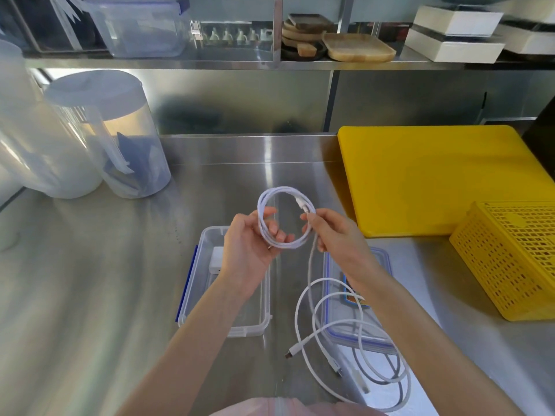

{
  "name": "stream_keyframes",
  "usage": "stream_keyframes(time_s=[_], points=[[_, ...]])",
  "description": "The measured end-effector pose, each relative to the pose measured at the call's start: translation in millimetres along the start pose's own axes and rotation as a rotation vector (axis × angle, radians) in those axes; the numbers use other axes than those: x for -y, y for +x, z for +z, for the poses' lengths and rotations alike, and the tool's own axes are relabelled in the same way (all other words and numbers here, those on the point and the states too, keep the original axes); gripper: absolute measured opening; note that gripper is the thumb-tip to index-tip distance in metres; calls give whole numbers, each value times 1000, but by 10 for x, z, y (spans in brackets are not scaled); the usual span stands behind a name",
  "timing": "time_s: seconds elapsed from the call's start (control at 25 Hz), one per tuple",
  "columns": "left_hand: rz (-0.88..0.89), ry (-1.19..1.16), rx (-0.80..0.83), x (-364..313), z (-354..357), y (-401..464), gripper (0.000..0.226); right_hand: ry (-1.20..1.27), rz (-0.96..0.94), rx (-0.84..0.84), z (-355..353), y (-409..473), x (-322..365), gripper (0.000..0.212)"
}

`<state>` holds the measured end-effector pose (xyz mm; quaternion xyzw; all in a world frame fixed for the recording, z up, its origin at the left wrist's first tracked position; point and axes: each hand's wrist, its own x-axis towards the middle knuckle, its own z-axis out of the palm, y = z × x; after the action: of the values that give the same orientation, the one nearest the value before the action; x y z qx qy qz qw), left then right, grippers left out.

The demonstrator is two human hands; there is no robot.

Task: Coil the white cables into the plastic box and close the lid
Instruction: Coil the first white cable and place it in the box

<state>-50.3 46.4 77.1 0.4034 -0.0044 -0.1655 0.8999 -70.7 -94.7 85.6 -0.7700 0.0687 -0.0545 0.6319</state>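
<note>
A white cable (271, 195) is wound into a round coil held up over the steel counter. My left hand (249, 249) grips the coil's lower left side. My right hand (336, 232) pinches the same cable near its plug at the coil's right, and the free tail hangs down from there. The clear plastic box (192, 298) with blue clips lies open below my left forearm, with a white charger block (217, 259) inside. Its lid (381, 256) lies flat to the right under my right forearm. More loose white cables (309, 340) sprawl over the lid and the counter.
A yellow cutting board (426, 181) and a yellow perforated basket (510, 265) sit to the right. Tall clear plastic containers (114, 139) stand at the back left. A shelf behind holds wooden trays (357, 46) and boxes.
</note>
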Motion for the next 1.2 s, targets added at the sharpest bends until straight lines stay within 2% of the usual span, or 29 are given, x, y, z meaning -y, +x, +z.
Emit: stream_keyframes(time_s=[0.16, 0.24, 0.32, 0.44, 0.68, 1.0, 1.08, 1.2], points=[[-231, 327, 131, -117, -120, 9, 40, -358, -137, 100, -134, -19, -12, 12], [-293, 491, 151, -171, -127, 30, 42, -519, -194, 148, -178, -26, -15, 13], [-265, 662, 154, -164, -82, 26, 32, -616, -237, 214, -197, -30, -3, 17], [-119, 857, 162, -118, -32, 12, 19, -673, -280, 257, -179, -38, 18, 19], [6, 864, 201, -96, -33, -11, 13, -508, -222, 191, -195, -26, 33, 12], [83, 710, 168, -72, -7, 9, 19, -513, -125, 97, -96, -38, -109, 25], [55, 640, 166, -39, -1, 9, 16, -414, -93, 58, -53, -33, -134, 23], [27, 601, 164, -25, 23, 16, 13, -126, -14, 21, -29, -36, -123, 15]])
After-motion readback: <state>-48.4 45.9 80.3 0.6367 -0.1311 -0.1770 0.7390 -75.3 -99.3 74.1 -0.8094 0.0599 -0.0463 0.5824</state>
